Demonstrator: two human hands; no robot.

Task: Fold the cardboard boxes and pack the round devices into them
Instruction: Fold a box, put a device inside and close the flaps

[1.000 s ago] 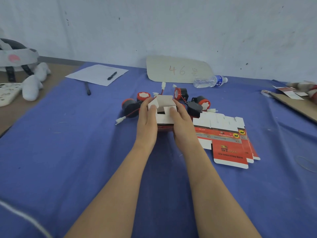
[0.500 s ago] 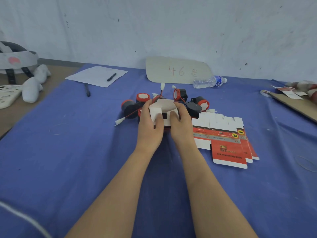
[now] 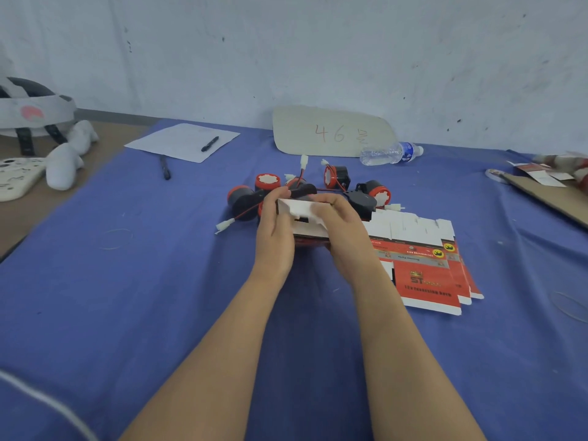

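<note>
Head view: a person's left hand and right hand grasp a part-folded cardboard box from either side, just above the middle of a blue-covered table. The left hand's fingers curl round the box's left end, while the right hand's fingers wrap its right end and lie over the top edge. The box sits between the palms with its long axis running left to right, its white inner flaps turned up toward the camera and a strip of red print showing along its near lower edge. One flap looks only partly tucked, with a dark slot open at the centre, so the folding appears unfinished.

The round devices, black bodies with red caps and thin wires ending in white plugs, lie in a loose cluster just beyond the box on its far side. One black unit sits close beside the right hand, which looks the nearer hand for a pick-up once the box is formed. Whether the box's open end faces the devices cannot be told. A fanned stack of flat boxes, red and white, lies just right of the right wrist. Farther back are a water bottle, a card marked 46 and a sheet of paper with a pen
</note>
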